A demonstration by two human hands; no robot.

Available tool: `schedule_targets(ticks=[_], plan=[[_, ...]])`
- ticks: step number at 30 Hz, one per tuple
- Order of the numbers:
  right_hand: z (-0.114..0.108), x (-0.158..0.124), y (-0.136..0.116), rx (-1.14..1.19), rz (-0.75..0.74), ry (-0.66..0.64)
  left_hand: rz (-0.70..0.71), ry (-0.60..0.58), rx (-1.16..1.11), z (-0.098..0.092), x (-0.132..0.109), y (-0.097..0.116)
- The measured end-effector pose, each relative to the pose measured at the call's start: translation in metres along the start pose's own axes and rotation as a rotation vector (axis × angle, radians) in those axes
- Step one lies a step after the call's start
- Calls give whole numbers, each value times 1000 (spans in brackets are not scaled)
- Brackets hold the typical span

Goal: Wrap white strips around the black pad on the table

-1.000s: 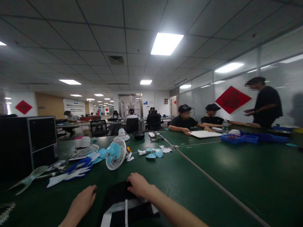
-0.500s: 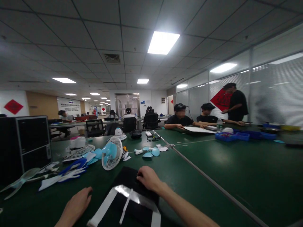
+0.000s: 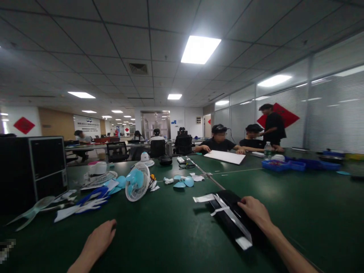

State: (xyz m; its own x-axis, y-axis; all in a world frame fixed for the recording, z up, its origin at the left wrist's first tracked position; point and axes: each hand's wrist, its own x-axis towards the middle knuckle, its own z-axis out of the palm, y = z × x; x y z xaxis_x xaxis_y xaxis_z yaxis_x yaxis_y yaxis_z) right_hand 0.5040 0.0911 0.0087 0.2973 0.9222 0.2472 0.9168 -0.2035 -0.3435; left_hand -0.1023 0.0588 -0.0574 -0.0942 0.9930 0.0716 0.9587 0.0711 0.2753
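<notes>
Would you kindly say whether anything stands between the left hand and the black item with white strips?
Nothing visible: only green tabletop lies between the left hand and the black item, which the right hand holds.

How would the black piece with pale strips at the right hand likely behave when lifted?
The black piece is probably light, since only the right hand holds it, at one edge. It seems semi-stiff, its body looking mostly flat rather than crumpled. The pale strips may snag, since some ends jut out.
</notes>
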Motion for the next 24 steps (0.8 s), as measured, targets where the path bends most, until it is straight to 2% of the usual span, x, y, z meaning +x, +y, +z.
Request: schedule_targets(ticks=[4, 8, 11, 15, 20, 24], plan=[[4, 2, 18, -22, 51, -20, -2, -5, 13, 0, 0, 0], [5, -2, 16, -44, 63, -25, -9, -20, 18, -4, -3, 2], [4, -12, 11, -73, 7, 34, -15, -37, -1, -5, -3, 1], [3, -36, 7, -32, -25, 101, -21, -39, -16, -3, 0, -1], [10, -77, 8, 52, 21, -20, -32, -32, 4, 0, 3, 1], [14, -99, 9, 92, -8, -45, -30, -55, 12, -5, 1, 8]])
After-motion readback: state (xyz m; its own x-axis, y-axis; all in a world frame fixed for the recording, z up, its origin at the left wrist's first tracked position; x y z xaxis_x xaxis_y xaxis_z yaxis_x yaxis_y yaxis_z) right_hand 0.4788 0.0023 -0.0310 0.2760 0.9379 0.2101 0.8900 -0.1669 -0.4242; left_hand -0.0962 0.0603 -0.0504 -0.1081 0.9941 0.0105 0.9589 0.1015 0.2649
